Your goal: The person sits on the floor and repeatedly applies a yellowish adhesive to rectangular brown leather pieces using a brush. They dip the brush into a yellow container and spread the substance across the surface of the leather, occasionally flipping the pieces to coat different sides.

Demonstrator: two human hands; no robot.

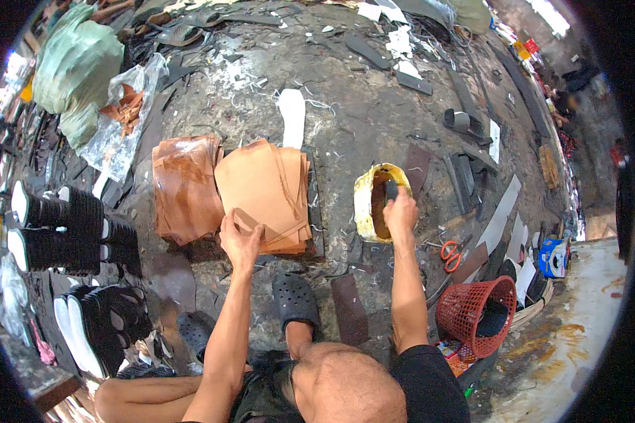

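My left hand [240, 238] is at the near left corner of a stack of tan leather-like sheets [264, 183], thumb and fingers closed on the top sheet's edge. A darker strip shows between the fingers, perhaps a turned-up corner or a shadow. To the left of this stack lies a second pile of glossy brown sheets [185, 185]. My right hand [401, 213] reaches over a yellow-rimmed tub [364, 204] with brown staining inside. It grips a dark tool [391, 189], perhaps a brush, whose lower end is hidden in the tub.
Orange-handled scissors [450, 256] and a red plastic basket [477, 317] are on the right. Stacked black-and-white sandals [56, 229] stand at left. A white sole-shaped piece [292, 116] lies beyond the sheets. Scraps and a green bag [77, 67] cover the far floor.
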